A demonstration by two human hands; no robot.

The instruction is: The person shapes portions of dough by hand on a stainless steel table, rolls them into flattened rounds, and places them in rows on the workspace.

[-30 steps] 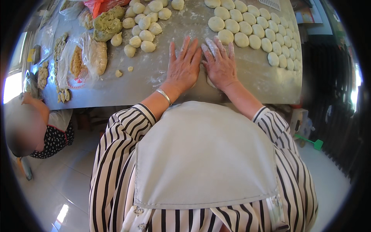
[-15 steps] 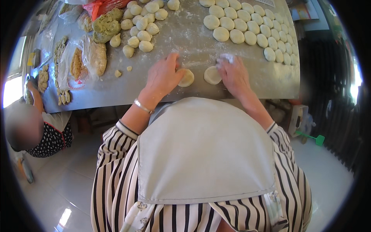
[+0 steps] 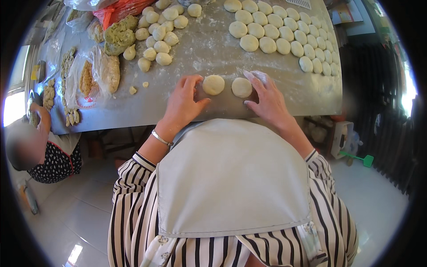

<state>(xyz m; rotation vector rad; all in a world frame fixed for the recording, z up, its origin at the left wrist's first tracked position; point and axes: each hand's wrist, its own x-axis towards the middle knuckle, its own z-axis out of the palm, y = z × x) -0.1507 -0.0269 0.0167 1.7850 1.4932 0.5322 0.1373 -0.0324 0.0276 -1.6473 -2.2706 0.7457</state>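
Note:
Two flattened round dough cakes lie side by side on the metal table in front of me. My left hand (image 3: 186, 99) curves around the outer side of the left dough cake (image 3: 213, 85), thumb and fingers apart. Beside the right dough cake (image 3: 241, 87) is my right hand (image 3: 267, 97), its floury fingers spread along the outer edge and the thumb below. Both hands are open; whether the fingertips touch the dough is hard to tell. Up and to the left is a heap of dough balls (image 3: 159, 32). Rows of flattened cakes (image 3: 271, 31) cover the far right.
A greenish lump of filling (image 3: 120, 35), a red plastic bag (image 3: 120, 12) and a clear bag of crumbly filling (image 3: 86, 80) occupy the left. Two dough scraps (image 3: 133, 90) lie nearer. Another person (image 3: 55, 158) works at the left end. The table's front edge (image 3: 102, 127) runs close to me.
My hands have drawn back and outward from the two dough cakes, uncovering them. The fingers have spread, and both cakes now show whole.

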